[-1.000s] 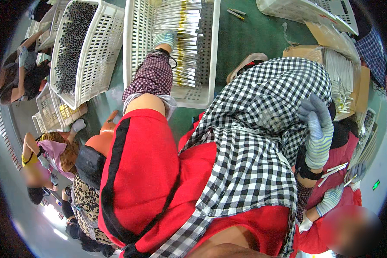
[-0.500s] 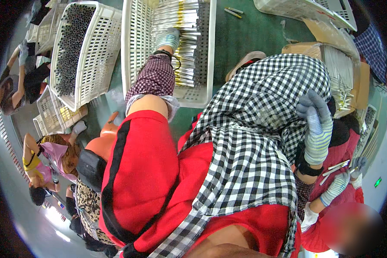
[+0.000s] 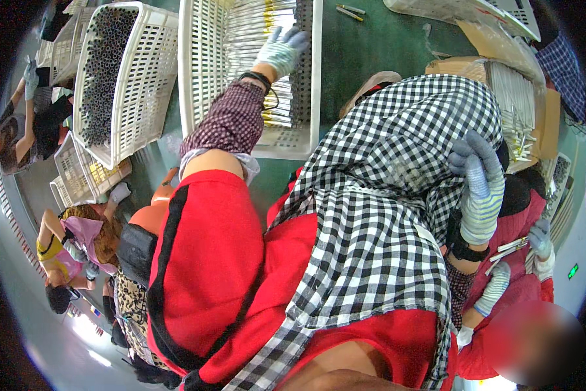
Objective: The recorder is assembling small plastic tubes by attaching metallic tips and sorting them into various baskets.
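- The landmark is the large white slotted basket (image 3: 306, 98) on the green table (image 3: 384, 45); everything below is placed from it.
- The left hand (image 3: 281, 49), in a pale knitted glove, reaches over the basket's near wall and hovers over the silvery rods (image 3: 247, 32) piled inside. Its fingers are spread and loose, not closed on anything that I can see; the palm faces down, likely so it can gather rods from the top of the pile.
- The silvery rods lie lengthwise along the basket's floor, side by side, which keeps them from rolling and lets a hand scoop several at once.
- The right hand (image 3: 480, 186), in a striped knitted glove, is well to the right of the basket and nearer the person's body, lying against the black-and-white checked cloth (image 3: 384, 195) worn across the chest. Its fingers curl over a fold of the cloth; whether it pinches the cloth or only rests there I cannot tell.
- Left of the basket stands a second white basket (image 3: 143, 91), tilted, filled with dark tubes (image 3: 104, 78).
- Right of the basket, an open cardboard box (image 3: 547, 111) holds more pale rods stacked in rows.
- Far below and right of the basket, another worker's gloved hands (image 3: 540, 241) hold a few thin rods.
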`<state>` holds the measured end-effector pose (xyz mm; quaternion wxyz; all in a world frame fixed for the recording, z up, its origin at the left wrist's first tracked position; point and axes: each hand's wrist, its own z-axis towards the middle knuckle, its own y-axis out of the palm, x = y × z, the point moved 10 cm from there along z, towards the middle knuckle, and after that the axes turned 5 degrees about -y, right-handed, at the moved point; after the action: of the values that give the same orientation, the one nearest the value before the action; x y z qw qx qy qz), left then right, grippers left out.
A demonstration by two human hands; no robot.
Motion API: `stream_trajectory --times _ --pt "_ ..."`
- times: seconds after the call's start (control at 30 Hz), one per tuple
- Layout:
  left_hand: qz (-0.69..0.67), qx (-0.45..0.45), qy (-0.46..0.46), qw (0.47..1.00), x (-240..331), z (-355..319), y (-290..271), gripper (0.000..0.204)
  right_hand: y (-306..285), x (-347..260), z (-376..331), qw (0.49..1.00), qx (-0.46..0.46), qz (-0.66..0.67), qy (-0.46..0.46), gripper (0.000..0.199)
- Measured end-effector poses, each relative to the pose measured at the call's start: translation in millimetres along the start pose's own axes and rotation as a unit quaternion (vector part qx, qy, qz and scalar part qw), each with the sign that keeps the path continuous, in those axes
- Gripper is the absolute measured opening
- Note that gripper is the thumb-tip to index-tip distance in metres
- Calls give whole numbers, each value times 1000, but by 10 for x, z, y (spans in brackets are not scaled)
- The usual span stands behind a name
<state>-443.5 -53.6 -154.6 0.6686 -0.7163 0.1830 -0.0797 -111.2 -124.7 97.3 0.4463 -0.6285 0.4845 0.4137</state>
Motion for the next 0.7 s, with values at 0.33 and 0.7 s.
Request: stream_trajectory --times 0.33,0.7 --pt "-4 -125 51 991 168 -33 33 42 -33 60 -22 1000 10 10 -8 32" --pt "-125 -58 47 989 363 -868 262 54 7 93 36 1000 -5 17 -10 32"
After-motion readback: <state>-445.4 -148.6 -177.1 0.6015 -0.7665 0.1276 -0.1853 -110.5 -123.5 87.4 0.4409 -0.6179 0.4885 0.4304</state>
